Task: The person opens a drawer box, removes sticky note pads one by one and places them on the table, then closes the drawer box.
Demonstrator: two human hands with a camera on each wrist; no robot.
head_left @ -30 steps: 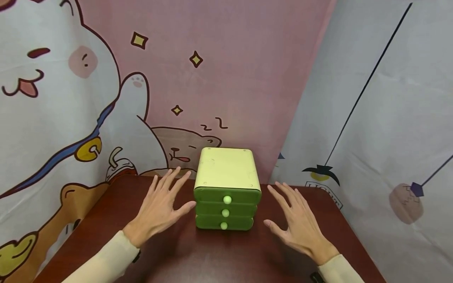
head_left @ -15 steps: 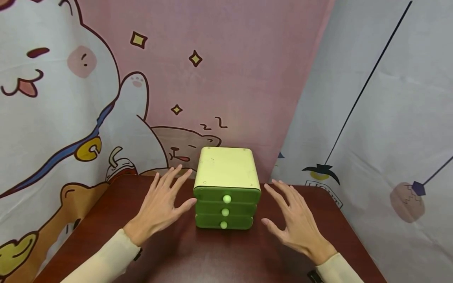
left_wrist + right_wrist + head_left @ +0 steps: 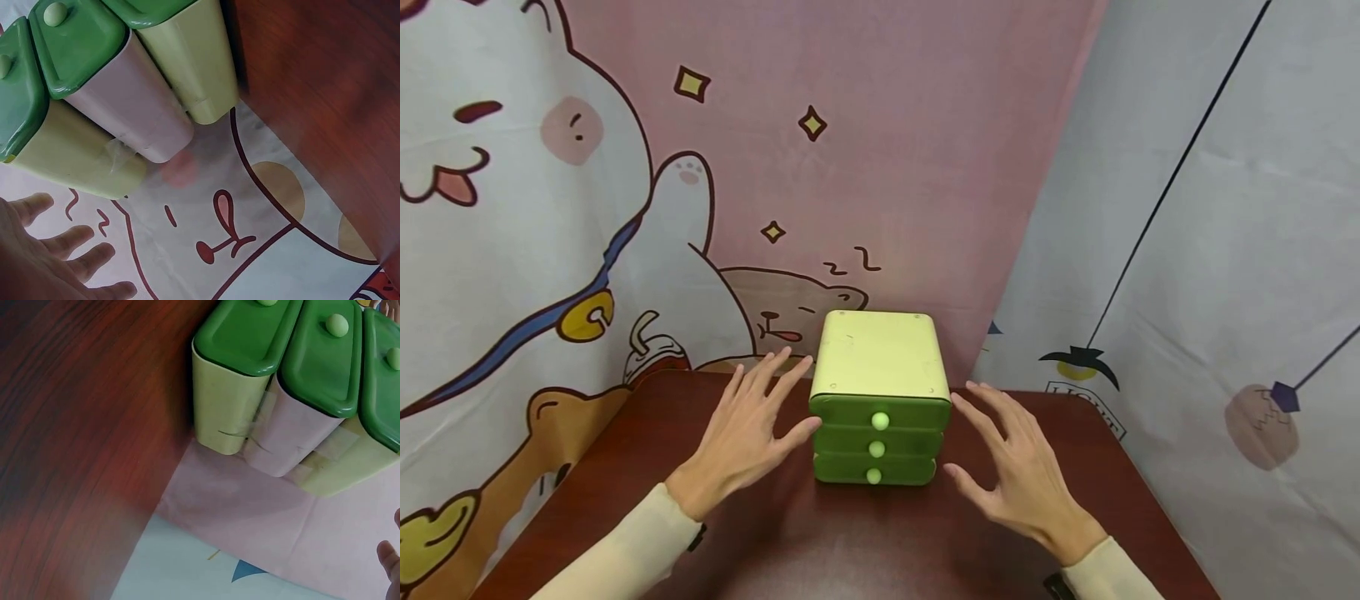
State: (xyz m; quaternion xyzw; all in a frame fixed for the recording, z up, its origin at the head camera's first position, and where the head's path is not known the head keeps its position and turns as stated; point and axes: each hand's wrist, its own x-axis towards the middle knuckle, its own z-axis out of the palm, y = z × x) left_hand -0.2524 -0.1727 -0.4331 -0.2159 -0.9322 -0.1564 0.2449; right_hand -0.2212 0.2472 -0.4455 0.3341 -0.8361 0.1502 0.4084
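A small three-drawer storage box with a pale yellow top and green drawer fronts stands on the table, all drawers closed. Each front carries a round light-green knob. To its left, my left hand is spread, the thumb overlapping the box's front edge in the head view. On the other side my right hand is likewise spread, fingertips close to the box's right edge. Neither hand holds anything. The left wrist view shows the box's side, with yellow and pink drawer casings and clear tape; the right wrist view shows similar casings.
The dark reddish-brown table reaches back to a cloth backdrop printed with cartoon animals. Pale sleeves cover both forearms, and a dark strap shows at the right wrist.
Both hands have moved slightly inward toward the storage box, the right one more clearly, its fingertips now nearer the right edge. The storage box has stayed in place.
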